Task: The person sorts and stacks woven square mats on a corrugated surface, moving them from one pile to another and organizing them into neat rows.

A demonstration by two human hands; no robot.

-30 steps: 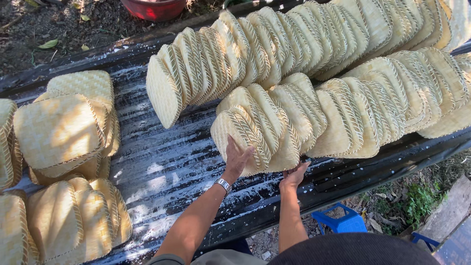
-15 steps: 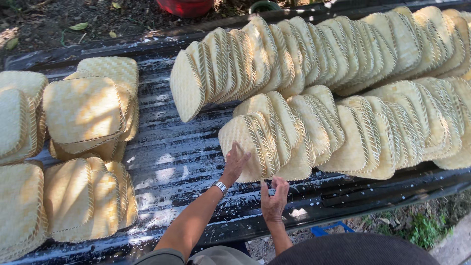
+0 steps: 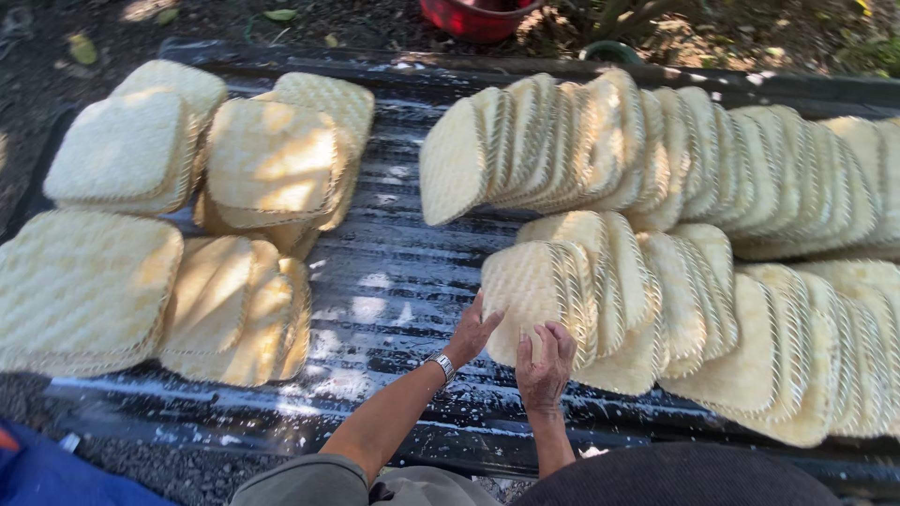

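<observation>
Pressing open-fingered against the front woven tray (image 3: 534,290), the left hand (image 3: 472,333) and right hand (image 3: 546,364) grip nothing.

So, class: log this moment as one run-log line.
left hand: touching front woven tray | right hand: on its lower edge | trays: leaning rows on dark sheet
</observation>
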